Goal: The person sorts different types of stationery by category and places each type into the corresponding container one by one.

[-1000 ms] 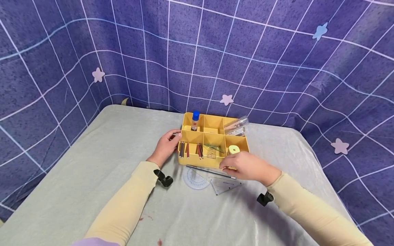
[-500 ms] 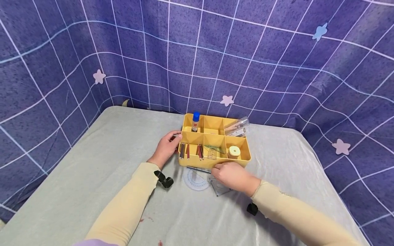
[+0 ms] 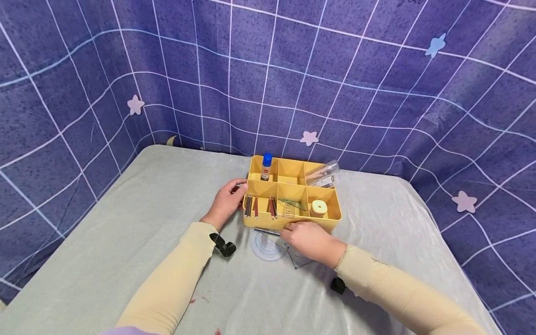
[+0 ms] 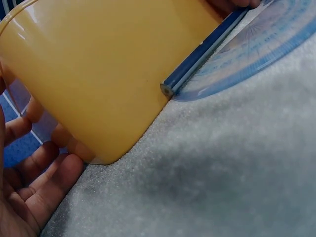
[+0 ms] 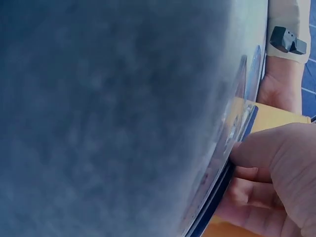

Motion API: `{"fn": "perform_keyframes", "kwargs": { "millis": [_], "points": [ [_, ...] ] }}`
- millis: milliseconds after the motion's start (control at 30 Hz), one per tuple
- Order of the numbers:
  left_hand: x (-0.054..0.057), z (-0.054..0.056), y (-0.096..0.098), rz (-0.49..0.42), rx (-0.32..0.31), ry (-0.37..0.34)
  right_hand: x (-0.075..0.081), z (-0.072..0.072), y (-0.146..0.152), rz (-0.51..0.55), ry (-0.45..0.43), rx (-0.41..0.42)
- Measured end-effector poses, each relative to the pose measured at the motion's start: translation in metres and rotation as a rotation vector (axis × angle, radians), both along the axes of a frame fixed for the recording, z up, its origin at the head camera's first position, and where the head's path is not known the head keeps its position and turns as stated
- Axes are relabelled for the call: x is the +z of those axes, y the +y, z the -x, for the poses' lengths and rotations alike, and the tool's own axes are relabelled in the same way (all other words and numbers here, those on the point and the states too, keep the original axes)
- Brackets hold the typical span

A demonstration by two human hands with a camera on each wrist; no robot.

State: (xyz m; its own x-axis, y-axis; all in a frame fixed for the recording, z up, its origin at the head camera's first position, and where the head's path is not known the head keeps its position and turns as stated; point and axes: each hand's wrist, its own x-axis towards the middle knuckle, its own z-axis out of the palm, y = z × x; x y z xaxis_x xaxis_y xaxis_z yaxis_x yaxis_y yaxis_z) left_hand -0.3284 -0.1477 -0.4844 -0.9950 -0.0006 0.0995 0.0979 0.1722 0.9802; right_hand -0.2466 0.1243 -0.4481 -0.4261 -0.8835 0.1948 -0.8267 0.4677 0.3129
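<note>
A yellow compartment box [image 3: 289,221] stands against the wall side of the table. My left hand [image 3: 226,201] rests at its left end, fingertips [image 4: 74,165] against the side wall with the fingers loosely bent. Along the box's front lies a dark blue pencil [image 4: 202,52], its blunt end toward the left. My right hand [image 3: 309,239] pinches this pencil between the thumb [image 5: 254,148] and the fingers behind it, covering its right part. A clear protractor [image 3: 268,246] lies flat just in front, with a clear set square [image 3: 296,260] partly beneath the right hand.
Inside the box are a blue-capped glue stick [image 3: 265,167], several short pencils [image 3: 272,208], a small stencil [image 3: 289,211], a pale round-holed item [image 3: 319,208] and clear packages [image 3: 322,176]. A purple gridded curtain [image 3: 268,70] surrounds the grey-covered table [image 3: 167,186].
My right hand has moved left along the box's front, from its right corner to the pencil, now pinching it and overlapping the set square. The left hand has stayed at the box.
</note>
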Motion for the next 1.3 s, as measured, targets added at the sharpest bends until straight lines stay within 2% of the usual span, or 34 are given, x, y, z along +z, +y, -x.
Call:
{"fn": "perform_keyframes", "kwargs": {
  "millis": [167, 300, 433, 567, 767, 967, 1067, 1200, 1300],
  "points": [
    [-0.002, 0.000, 0.000, 0.003, -0.002, -0.009, 0.002, -0.005, 0.001, 0.016, -0.003, 0.015],
    [-0.002, 0.000, -0.001, 0.007, -0.001, -0.011, 0.012, -0.012, 0.004, 0.076, -0.022, 0.086],
    [-0.001, 0.000, -0.003, 0.002, -0.004, -0.012, 0.032, -0.017, 0.005, 0.169, -0.132, 0.213],
    [-0.001, -0.001, -0.004, 0.006, -0.005, -0.018, 0.060, -0.018, 0.004, 0.264, -0.265, 0.277],
    [-0.003, -0.001, -0.005, 0.011, 0.000, -0.023, 0.094, -0.008, -0.001, 0.441, -0.401, 0.336],
    [-0.004, -0.002, -0.005, -0.006, 0.002, -0.024, 0.111, 0.008, -0.011, 0.610, -0.520, 0.411],
    [-0.004, -0.001, -0.005, -0.010, -0.002, -0.021, 0.117, 0.015, -0.016, 0.676, -0.622, 0.411],
    [-0.003, 0.000, -0.004, 0.000, -0.013, -0.008, 0.126, 0.022, -0.017, 0.811, -0.771, 0.356],
    [-0.002, 0.000, -0.005, 0.010, -0.019, -0.001, 0.131, 0.026, -0.018, 0.870, -0.798, 0.314]
  ]
}}
